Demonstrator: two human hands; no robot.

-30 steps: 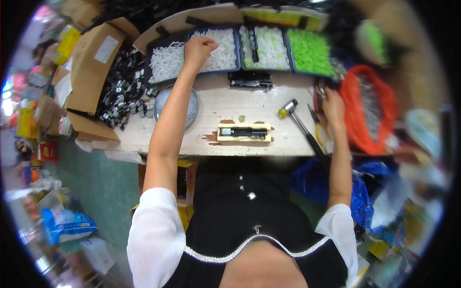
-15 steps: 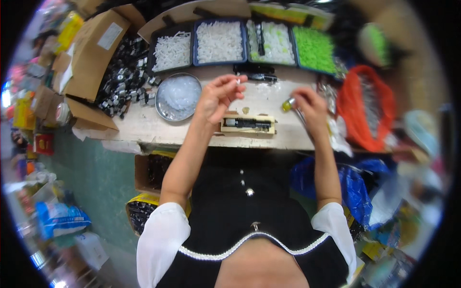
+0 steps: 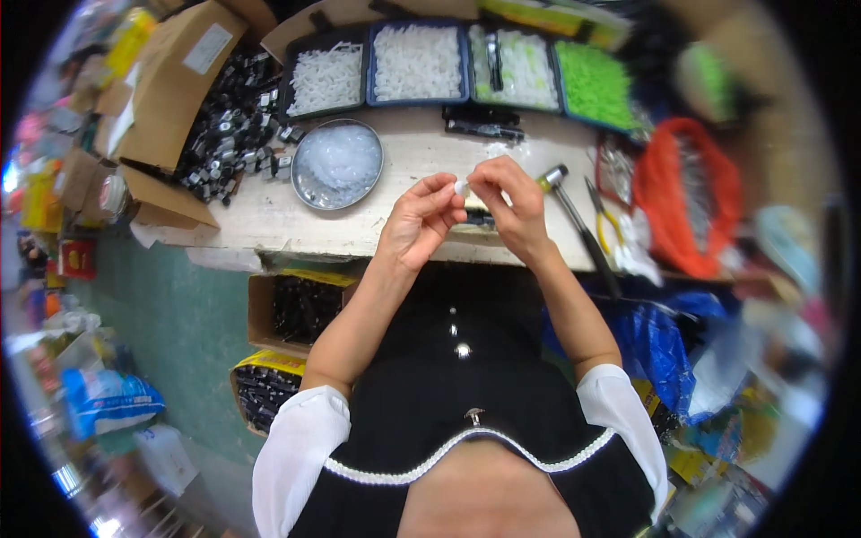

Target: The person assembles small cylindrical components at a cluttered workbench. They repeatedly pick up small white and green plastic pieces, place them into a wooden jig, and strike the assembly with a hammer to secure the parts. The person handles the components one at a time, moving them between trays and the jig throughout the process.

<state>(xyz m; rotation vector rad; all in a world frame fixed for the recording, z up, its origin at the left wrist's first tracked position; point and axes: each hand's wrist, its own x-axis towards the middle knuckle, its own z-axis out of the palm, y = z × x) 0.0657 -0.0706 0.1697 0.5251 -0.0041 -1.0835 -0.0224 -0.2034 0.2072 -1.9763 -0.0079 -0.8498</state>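
Note:
My left hand (image 3: 420, 220) pinches a small white piece (image 3: 462, 187) between thumb and fingertips, above the front of the bench. My right hand (image 3: 513, 208) meets it there, its fingertips closed in a pinch right against the piece. Whether the right fingers grip that piece or something tiny of their own I cannot make out. Just below the hands, a dark part (image 3: 473, 217) in a holder on the bench shows only partly. To the right of my right hand lies a hammer (image 3: 585, 235) with a dark handle and a yellow-green face on its head.
Several trays of small white and green parts (image 3: 417, 65) line the back. A round metal dish (image 3: 337, 165) with clear pieces stands left, beside heaped black and silver parts (image 3: 235, 134) and a carton (image 3: 184, 85). Yellow-handled pliers (image 3: 612, 229) and a red bag (image 3: 650, 188) are right.
My right hand has put the hammer down on the bench and moved left to my left hand. The left hand has come lower and slightly nearer to me with the white piece.

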